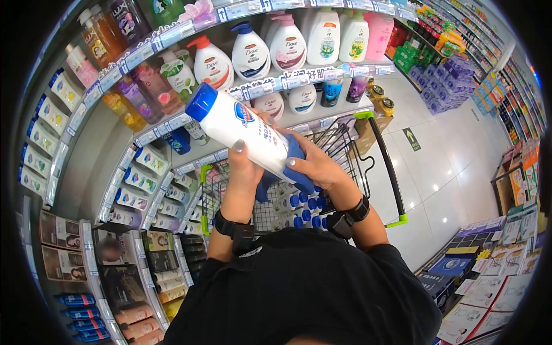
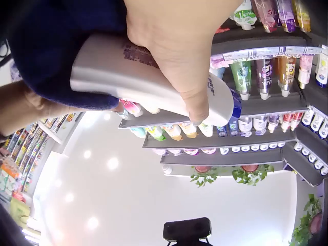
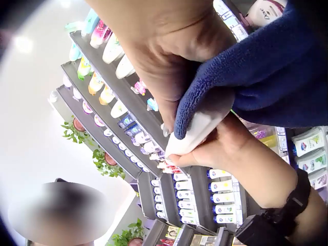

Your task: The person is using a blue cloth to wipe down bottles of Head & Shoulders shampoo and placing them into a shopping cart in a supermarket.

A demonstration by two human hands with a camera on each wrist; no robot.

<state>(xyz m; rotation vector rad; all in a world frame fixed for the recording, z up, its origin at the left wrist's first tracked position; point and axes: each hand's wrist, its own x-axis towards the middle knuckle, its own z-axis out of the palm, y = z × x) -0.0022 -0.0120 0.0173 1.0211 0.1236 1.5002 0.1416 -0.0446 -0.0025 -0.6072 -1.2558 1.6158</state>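
A white body wash bottle [image 1: 236,118] with a blue cap lies tilted between the two hands, its cap end toward the upper left in the head view. My left hand [image 1: 246,164] grips the bottle near its middle, thumb across the front, as the left wrist view also shows on the bottle [image 2: 148,72]. With my right hand [image 1: 319,164] I hold a dark blue cloth [image 1: 299,148] wrapped round the bottle's base. In the right wrist view the cloth [image 3: 256,72] covers the base end, and the thumb presses its edge against the bottle.
A shopping cart [image 1: 394,167] with several blue-capped bottles [image 1: 296,204] stands below the hands. Ahead runs a shelf with Dove pump bottles [image 1: 251,52]; at the left are racks of more bottles [image 1: 138,178]. Boxes [image 1: 477,293] are stacked at the lower right beside the tiled floor [image 1: 437,190].
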